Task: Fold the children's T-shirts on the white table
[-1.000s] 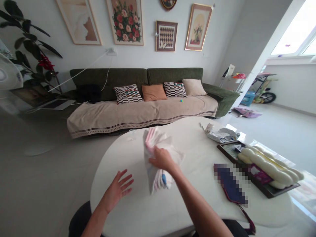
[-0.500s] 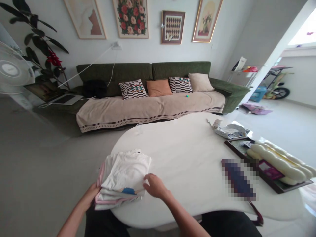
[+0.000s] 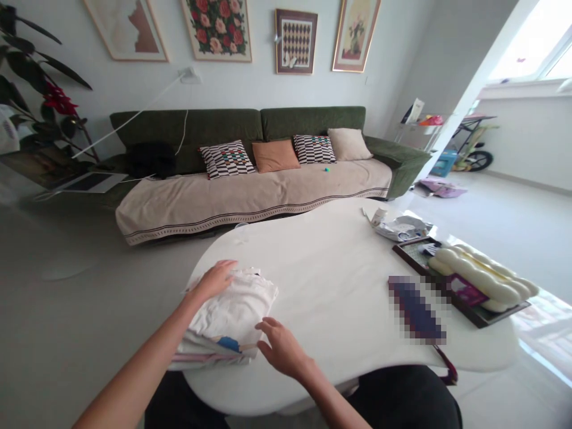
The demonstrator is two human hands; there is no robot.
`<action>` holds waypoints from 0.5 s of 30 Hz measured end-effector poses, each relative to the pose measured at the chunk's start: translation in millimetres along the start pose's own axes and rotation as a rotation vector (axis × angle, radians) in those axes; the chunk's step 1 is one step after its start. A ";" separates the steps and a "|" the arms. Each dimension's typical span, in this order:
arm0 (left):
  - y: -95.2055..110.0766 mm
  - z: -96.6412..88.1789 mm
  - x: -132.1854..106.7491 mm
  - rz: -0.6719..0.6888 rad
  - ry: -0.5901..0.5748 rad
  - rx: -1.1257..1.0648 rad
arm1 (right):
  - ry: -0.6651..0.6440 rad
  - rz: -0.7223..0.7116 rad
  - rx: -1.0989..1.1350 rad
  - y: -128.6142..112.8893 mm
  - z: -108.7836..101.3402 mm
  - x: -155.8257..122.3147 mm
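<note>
A stack of folded clothes (image 3: 236, 310), white on top with a blue printed patch near its front edge, lies at the left end of the white table (image 3: 313, 268). Pinkish and white layers show along its front side. My left hand (image 3: 215, 279) rests over the far left part of the stack, fingers stretched out and pointing right. At the near right corner, my right hand (image 3: 280, 345) has its fingers apart and slightly curved, close to the edge of the cloth. Whether its fingertips touch the fabric I cannot tell.
At the table's right stand a dark tray (image 3: 402, 250) with a cream puffy item (image 3: 482, 277) on it, a silver packet (image 3: 402, 227) and a blurred dark blue item (image 3: 417, 310) with a strap. Beyond the table is a green sofa (image 3: 223, 128) with cushions.
My left hand has moved from the stack's near left side up to its far left top. My right hand stays by the near right corner. The view has shifted to the right.
</note>
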State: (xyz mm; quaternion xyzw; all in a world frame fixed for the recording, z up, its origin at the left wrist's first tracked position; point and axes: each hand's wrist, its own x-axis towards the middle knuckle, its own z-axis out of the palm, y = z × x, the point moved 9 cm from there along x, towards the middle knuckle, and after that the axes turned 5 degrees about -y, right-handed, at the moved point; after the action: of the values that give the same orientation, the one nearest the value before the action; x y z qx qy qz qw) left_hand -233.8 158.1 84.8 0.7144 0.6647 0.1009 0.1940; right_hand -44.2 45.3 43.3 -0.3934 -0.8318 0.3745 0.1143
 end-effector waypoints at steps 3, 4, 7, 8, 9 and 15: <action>40.5 33.5 15.0 0.101 -0.156 0.033 | 0.029 -0.033 0.028 3.7 -19.3 -14.4; 45.2 38.6 15.8 0.095 -0.168 0.043 | 0.048 -0.037 0.036 6.9 -27.4 -19.5; 56.9 41.3 6.1 0.129 -0.185 0.080 | 0.107 -0.027 0.053 17.9 -48.7 -32.4; 63.1 41.2 -1.6 0.156 -0.206 0.096 | 0.125 -0.027 0.060 19.7 -53.6 -34.8; 71.8 41.5 -11.7 0.193 -0.236 0.111 | 0.147 -0.033 0.061 19.6 -57.5 -36.0; 164.4 37.8 -106.3 0.493 -0.380 0.101 | 0.065 -0.217 -0.112 -19.7 -50.3 -28.7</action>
State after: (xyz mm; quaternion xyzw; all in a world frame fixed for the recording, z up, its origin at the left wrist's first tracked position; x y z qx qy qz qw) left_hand -79.2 40.7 130.3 0.8688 0.4276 -0.0235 0.2486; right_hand -12.0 42.8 95.2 -0.3191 -0.8849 0.2998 0.1589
